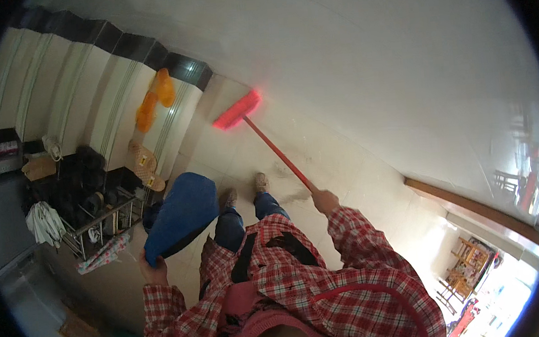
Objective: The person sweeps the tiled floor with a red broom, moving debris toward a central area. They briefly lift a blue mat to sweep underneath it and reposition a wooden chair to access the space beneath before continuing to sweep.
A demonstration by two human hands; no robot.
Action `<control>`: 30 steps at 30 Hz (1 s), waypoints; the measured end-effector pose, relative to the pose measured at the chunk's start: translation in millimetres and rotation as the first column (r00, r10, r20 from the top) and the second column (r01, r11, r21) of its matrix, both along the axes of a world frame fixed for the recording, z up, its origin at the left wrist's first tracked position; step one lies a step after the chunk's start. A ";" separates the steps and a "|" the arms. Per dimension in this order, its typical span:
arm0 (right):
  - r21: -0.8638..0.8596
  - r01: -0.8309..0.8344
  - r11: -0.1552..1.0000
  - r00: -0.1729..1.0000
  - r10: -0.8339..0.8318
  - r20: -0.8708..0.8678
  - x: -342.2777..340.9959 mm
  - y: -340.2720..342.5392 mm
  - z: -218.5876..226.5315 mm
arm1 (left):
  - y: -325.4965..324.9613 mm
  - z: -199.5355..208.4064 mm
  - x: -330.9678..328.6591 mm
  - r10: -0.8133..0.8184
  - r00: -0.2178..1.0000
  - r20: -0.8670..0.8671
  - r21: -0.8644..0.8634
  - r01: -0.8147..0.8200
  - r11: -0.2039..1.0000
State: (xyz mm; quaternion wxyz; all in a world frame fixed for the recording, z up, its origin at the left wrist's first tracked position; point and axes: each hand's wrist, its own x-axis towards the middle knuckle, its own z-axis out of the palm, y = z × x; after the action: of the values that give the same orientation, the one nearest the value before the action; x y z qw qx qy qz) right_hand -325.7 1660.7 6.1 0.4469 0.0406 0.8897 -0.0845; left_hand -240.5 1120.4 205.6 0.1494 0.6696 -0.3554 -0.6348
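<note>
My right hand [326, 201] is closed round the end of the red handle of a broom [279, 153]. The broom's pink-red bristle head [237, 110] rests on the pale tiled floor, near the corner where the lowest step meets the white wall. On the left, my left hand [155, 270] grips the narrow lower end of a flat blue mat [183, 208] with a rounded far end and a dark underside. The mat hangs beside my left leg, and part of my fingers is hidden behind it.
Steps [101, 80] rise at the far left, with orange slippers [155, 101] and beige slippers [146, 165] on them. A metal shoe rack [112, 220] stands at the left, with a patterned folded umbrella [104, 254] beside it. A white wall [389, 77] runs along the right, toward a bright doorway.
</note>
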 end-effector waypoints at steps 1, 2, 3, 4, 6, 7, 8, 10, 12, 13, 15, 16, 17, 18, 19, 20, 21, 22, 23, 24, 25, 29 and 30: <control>0.029 0.014 0.999 1.000 -0.015 0.024 24.5 13.5 -0.6 | -3.1 -0.2 2.5 -0.011 0.999 -0.031 0.026 0.012 1.000; 0.062 0.025 0.998 0.998 -0.029 0.058 62.9 38.0 4.9 | -11.7 -5.0 9.1 -0.017 0.998 -0.062 0.056 0.020 0.998; 0.108 0.056 0.993 0.990 -0.069 0.120 104.8 67.0 15.0 | -20.9 -12.1 11.7 -0.027 0.995 -0.098 0.086 0.036 0.996; 0.154 0.078 0.985 0.977 -0.106 0.183 146.2 95.7 29.2 | -28.0 -20.2 17.3 -0.096 0.980 -0.173 0.100 0.115 0.988; 0.261 0.055 0.964 0.957 -0.125 0.262 234.0 152.9 58.6 | -44.1 -45.8 33.8 -0.219 0.921 -0.323 0.125 0.271 0.954; 0.279 0.064 0.958 0.945 -0.148 0.291 249.9 156.3 81.3 | -59.5 -63.7 47.8 -0.339 0.901 -0.269 0.049 0.365 0.930; 0.303 0.064 0.951 0.929 -0.168 0.331 258.2 159.2 115.7 | -76.6 -85.7 61.2 -0.446 0.874 -0.196 -0.009 0.453 0.892; 0.327 0.130 0.936 0.929 -0.231 0.289 284.1 157.6 157.3 | -74.8 -90.8 48.3 -0.405 0.893 -0.195 0.032 0.419 0.908; 0.291 0.214 0.932 0.943 -0.275 0.187 304.1 153.5 179.1 | -41.0 -48.4 6.6 -0.169 0.948 -0.270 0.206 0.228 0.952; 0.258 0.204 0.944 0.963 -0.241 0.120 301.2 143.8 189.1 | -40.6 -37.2 6.7 -0.070 0.955 -0.287 0.271 0.151 0.951; 0.189 0.185 0.964 0.983 -0.184 -0.022 290.6 117.2 213.6 | -55.8 -39.0 21.6 -0.056 0.948 -0.314 0.343 0.168 0.924; 0.160 0.166 0.973 0.986 -0.162 -0.037 281.3 97.2 222.2 | -61.3 -36.2 25.4 -0.050 0.950 -0.310 0.373 0.170 0.912; 0.106 0.146 0.984 0.988 -0.141 -0.055 266.9 75.7 223.8 | -54.3 -27.3 21.8 -0.029 0.960 -0.280 0.391 0.142 0.910; 0.095 0.105 0.990 0.993 -0.100 -0.057 247.8 51.1 221.8 | -51.2 -22.1 21.8 -0.018 0.964 -0.266 0.402 0.128 0.907; 0.072 0.147 0.987 0.989 -0.148 0.011 226.0 19.5 218.2 | -47.0 -18.2 15.3 -0.028 0.967 -0.253 0.415 0.135 0.900; 0.059 0.125 0.990 0.991 -0.127 0.037 209.3 -0.9 195.7 | -45.9 -13.8 19.1 -0.030 0.965 -0.259 0.414 0.139 0.900; 0.017 0.139 0.990 0.989 -0.139 0.048 193.7 -25.9 174.1 | -45.3 -10.1 17.8 -0.040 0.968 -0.249 0.409 0.142 0.901; -0.048 0.211 0.976 0.977 -0.209 0.049 173.7 -51.6 154.5 | -45.3 -6.4 19.4 -0.040 0.970 -0.239 0.404 0.137 0.904; -0.062 0.155 0.986 0.988 -0.155 0.003 160.4 -72.4 134.1 | -42.4 -2.8 19.0 -0.034 0.977 -0.211 0.398 0.117 0.910; -0.076 0.100 0.992 0.994 -0.103 -0.044 149.2 -88.7 114.3 | -43.3 -1.7 20.1 -0.044 0.978 -0.204 0.392 0.123 0.912; -0.062 0.085 0.994 0.996 -0.087 -0.028 139.9 -100.6 98.3 | -45.0 -2.2 23.8 -0.047 0.979 -0.200 0.387 0.123 0.914; -0.016 0.073 0.997 0.997 -0.073 0.019 170.6 -92.7 52.7 | -63.6 -15.3 52.3 -0.079 0.959 -0.272 0.409 0.190 0.893; -0.010 0.063 0.998 0.998 -0.062 0.027 192.9 -75.4 47.1 | -61.7 -18.2 63.0 -0.107 0.946 -0.307 0.388 0.227 0.893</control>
State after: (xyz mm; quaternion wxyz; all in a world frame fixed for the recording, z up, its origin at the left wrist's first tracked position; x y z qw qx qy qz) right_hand -132.7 1585.3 53.2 0.4561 0.0671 0.8814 -0.1029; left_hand -177.5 1058.8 187.4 -0.0048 0.5568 -0.2436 -0.7941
